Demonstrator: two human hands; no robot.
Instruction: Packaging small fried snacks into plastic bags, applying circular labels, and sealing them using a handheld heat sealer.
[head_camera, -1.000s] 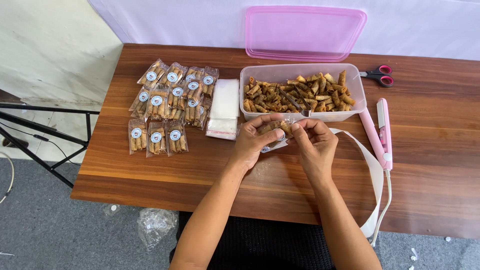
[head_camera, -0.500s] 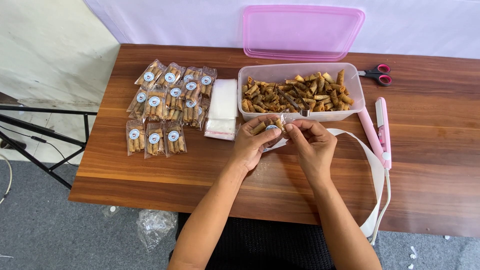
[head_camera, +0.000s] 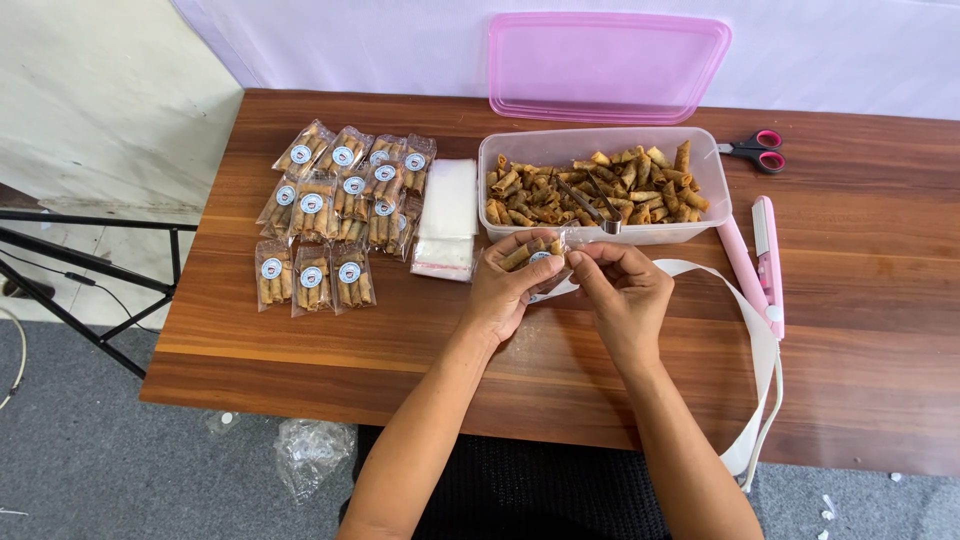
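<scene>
My left hand (head_camera: 507, 287) and my right hand (head_camera: 622, 290) both pinch a little clear bag of snack rolls (head_camera: 535, 256), just above the brown surface (head_camera: 340, 350). Right behind it sits the clear tub (head_camera: 520, 152) full of rolls. The packed bags (head_camera: 335, 215) lie to my left, and pink scissors (head_camera: 755, 148) lie to my right.

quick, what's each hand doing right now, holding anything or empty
Left hand: closed on a small clear bag of snack rolls.
Right hand: fingers pinched on the same bag's open edge.
</scene>
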